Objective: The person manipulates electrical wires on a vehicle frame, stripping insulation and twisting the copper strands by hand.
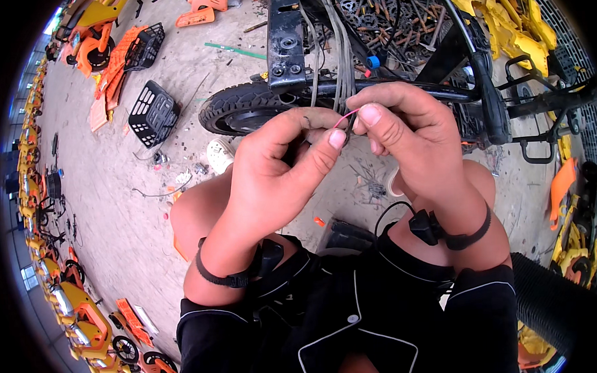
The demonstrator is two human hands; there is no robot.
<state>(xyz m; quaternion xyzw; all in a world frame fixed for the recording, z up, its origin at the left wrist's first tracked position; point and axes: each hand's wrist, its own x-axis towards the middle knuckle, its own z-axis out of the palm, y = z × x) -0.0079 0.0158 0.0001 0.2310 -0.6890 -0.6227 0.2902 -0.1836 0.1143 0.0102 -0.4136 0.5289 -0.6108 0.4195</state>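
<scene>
A thin pink wire [346,116] runs between my two hands in front of a black vehicle frame [285,39]. My left hand [281,161] pinches one end of it between thumb and forefinger. Close beside it, my right hand [408,127] pinches the wire with thumb and forefinger, the other fingers curled. A bundle of grey cables [340,47] hangs down over the frame just behind my fingertips. Dark strands beside the pink wire are partly covered by my fingers. Behind my left hand lies a black-tyred wheel [236,108].
Bolts and metal parts [391,19] are heaped behind the frame. Yellow plastic panels [503,21] are piled at the far right. A black basket [153,114] and orange panels [111,81] lie on the concrete floor at left. Rows of yellow bikes [86,312] line the left side.
</scene>
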